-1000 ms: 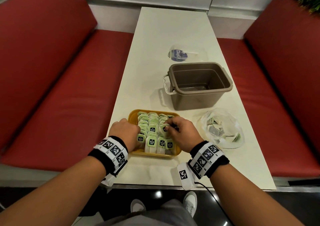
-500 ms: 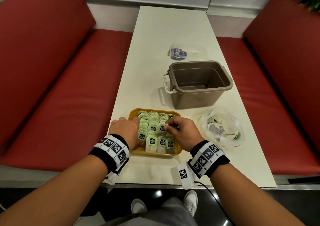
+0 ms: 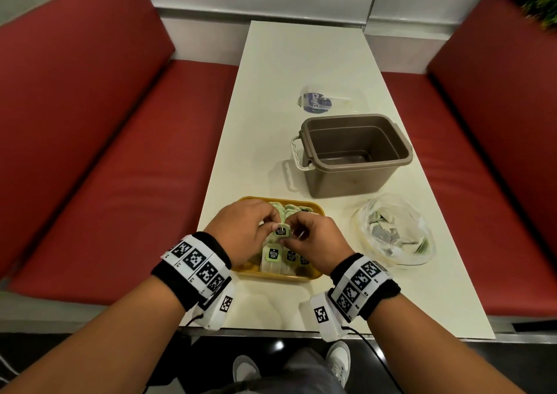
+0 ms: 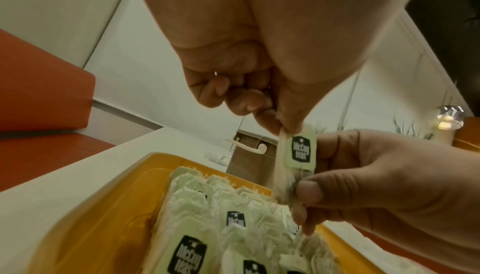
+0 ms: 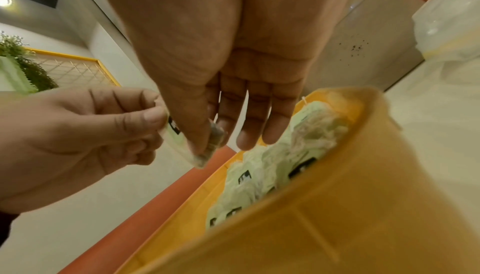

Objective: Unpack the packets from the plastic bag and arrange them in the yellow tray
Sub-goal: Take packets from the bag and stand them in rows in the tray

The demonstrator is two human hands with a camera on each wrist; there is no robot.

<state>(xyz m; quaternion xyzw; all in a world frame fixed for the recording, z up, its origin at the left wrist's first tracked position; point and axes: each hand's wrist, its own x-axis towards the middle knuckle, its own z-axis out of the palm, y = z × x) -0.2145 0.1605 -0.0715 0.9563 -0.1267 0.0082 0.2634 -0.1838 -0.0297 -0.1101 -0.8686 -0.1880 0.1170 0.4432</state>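
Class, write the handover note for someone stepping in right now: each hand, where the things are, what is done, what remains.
Left hand and right hand both pinch one tea packet above the yellow tray.
Tray sits at the near table edge, rows of packets standing in it.
Plastic bag lies right of the tray, loose packets inside.
Done: most of the tray filled.
Left: seat the held packet, then empty the bag.

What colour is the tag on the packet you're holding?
Pale green tag with a black logo, clearest in the left wrist view.

White table (image 3: 271, 98) bears yellow tray (image 3: 272, 277), plastic bag (image 3: 422, 242), bin (image 3: 355, 179) (brown).
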